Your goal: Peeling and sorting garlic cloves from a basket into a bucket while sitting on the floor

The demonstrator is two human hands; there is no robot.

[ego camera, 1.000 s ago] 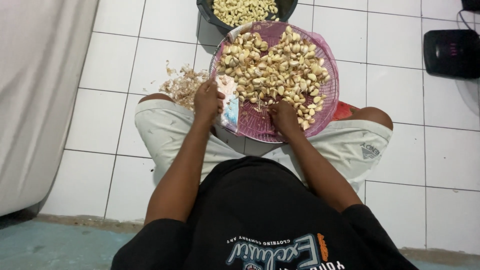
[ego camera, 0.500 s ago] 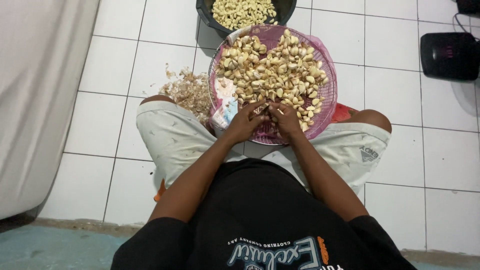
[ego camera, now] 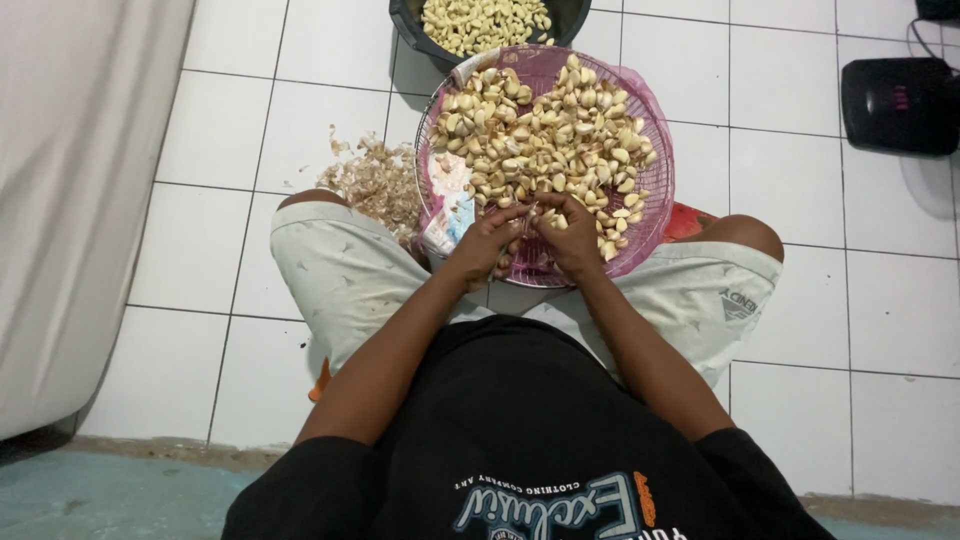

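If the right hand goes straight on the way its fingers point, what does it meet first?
Probably the left hand: the right hand points toward it over the pink basket, fingertips almost touching around one garlic clove.

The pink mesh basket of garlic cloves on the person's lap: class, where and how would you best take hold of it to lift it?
Probably by the rim of the pink mesh basket, two hands on opposite sides, left and right. It is wide, shallow and heaped with garlic cloves, so one-sided lifting would likely tip it. Both hands sit at its near edge.
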